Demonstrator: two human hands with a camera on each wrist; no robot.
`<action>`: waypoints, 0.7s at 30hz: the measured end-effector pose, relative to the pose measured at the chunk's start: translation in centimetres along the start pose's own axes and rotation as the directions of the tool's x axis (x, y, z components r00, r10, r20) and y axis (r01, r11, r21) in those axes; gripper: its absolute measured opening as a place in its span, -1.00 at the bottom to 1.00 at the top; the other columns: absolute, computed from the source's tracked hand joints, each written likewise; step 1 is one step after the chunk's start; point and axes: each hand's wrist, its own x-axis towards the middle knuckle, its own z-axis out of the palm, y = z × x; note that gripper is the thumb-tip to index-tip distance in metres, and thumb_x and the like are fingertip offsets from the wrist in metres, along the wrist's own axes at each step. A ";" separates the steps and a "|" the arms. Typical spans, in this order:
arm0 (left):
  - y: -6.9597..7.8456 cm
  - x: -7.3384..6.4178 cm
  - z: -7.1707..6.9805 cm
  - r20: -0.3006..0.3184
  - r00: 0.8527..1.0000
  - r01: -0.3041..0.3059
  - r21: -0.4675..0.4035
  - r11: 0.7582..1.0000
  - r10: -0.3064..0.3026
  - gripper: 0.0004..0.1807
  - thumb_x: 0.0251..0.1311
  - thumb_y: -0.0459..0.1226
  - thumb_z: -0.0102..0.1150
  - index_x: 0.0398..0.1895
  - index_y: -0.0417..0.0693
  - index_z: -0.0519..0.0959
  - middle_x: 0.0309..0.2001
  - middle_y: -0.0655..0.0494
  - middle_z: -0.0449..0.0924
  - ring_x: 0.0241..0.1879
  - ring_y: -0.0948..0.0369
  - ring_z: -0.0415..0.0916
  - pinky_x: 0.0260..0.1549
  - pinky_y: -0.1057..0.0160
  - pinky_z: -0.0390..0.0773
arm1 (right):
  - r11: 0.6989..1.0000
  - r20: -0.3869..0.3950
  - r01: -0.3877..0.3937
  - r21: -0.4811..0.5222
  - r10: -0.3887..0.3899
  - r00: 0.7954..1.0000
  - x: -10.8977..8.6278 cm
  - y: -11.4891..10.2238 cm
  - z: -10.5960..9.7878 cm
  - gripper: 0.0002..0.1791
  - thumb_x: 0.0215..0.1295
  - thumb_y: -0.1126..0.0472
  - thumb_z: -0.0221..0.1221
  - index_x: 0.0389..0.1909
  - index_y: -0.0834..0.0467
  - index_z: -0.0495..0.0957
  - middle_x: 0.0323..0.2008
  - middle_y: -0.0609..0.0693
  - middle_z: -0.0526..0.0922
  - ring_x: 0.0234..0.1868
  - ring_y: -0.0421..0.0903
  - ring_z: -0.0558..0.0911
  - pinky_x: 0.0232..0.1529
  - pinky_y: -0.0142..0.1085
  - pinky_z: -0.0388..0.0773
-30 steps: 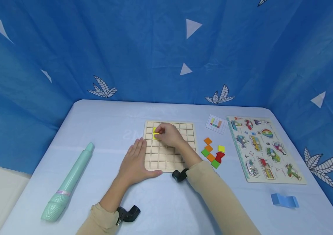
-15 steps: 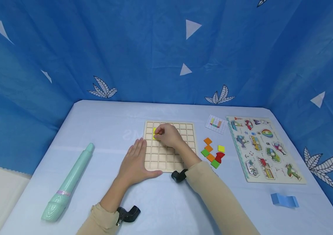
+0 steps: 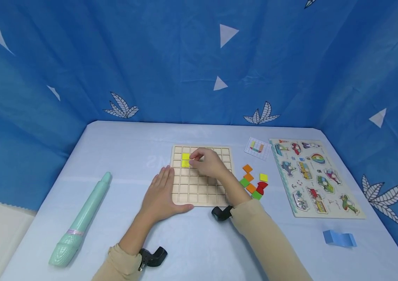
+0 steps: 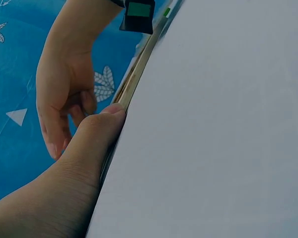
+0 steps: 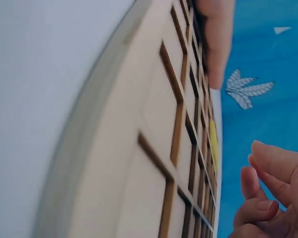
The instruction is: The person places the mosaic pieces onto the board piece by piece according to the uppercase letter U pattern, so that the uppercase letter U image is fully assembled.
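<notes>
On the table lies a wooden grid board. Two yellow square tiles, an upper tile and a lower tile, sit in neighbouring cells near its upper left. My right hand hovers just right of them, fingers loosely bent. Nothing shows between its thumb and fingertips in the right wrist view, where one yellow edge is visible. My left hand lies with straight fingers along the board's left edge, thumb at the near edge. The thumb touches the board's side in the left wrist view.
Several loose orange, green, red and yellow tiles lie right of the board. Behind them is a pattern card. A picture puzzle board and a folded blue piece are farther right. A mint-green toy microphone lies left.
My right hand has moved slightly right, off the yellow tiles, and both now show flat on the board. Its fingers have loosened. The left hand stays in place.
</notes>
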 end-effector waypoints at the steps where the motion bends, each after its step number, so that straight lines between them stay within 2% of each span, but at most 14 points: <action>1: 0.0 0.0 0.0 0.001 1.000 0.001 -0.002 1.000 -0.001 0.53 -0.26 0.66 0.02 0.59 -0.20 -0.17 0.62 -0.07 -0.26 0.62 0.04 -0.33 0.56 -0.03 -0.09 | 1.000 -0.005 0.000 0.007 0.000 1.000 -0.3 0.1 -0.3 -0.87 0.33 0.07 0.26 -0.16 -0.01 0.65 -0.26 -0.08 0.62 -0.19 -0.09 0.55 -0.19 -0.24 0.50; 7: 0.1 -0.1 -0.1 0.004 1.000 0.006 -0.010 1.000 -0.006 0.53 -0.26 0.64 0.05 0.59 -0.22 -0.16 0.62 -0.08 -0.25 0.62 0.02 -0.31 0.55 -0.04 -0.08 | 0.999 -0.023 -0.004 0.035 0.005 1.000 -2.0 0.8 -2.3 -0.80 0.34 0.08 0.26 -0.10 0.04 0.65 -0.25 -0.05 0.62 -0.17 -0.05 0.54 -0.22 -0.23 0.49; 14: 0.2 -0.2 -0.1 -0.006 1.000 0.003 -0.013 1.000 -0.004 0.53 -0.26 0.63 0.08 0.58 -0.22 -0.13 0.62 -0.09 -0.23 0.62 0.01 -0.29 0.55 -0.05 -0.06 | 0.998 -0.011 -0.012 0.061 0.013 1.000 -3.8 2.0 -5.0 -0.75 0.35 0.04 0.25 -0.05 0.06 0.64 -0.20 -0.04 0.62 -0.08 -0.05 0.51 -0.03 -0.19 0.46; 21: 0.1 -0.1 0.1 -0.010 1.000 0.004 -0.011 1.000 -0.004 0.52 -0.26 0.62 0.09 0.58 -0.22 -0.13 0.62 -0.09 -0.23 0.62 0.01 -0.29 0.55 -0.05 -0.06 | 0.997 -0.040 -0.034 0.065 0.037 0.999 -5.9 3.8 -6.9 -0.74 0.36 0.06 0.25 -0.04 0.10 0.64 -0.17 -0.01 0.62 -0.10 -0.01 0.48 -0.07 -0.20 0.43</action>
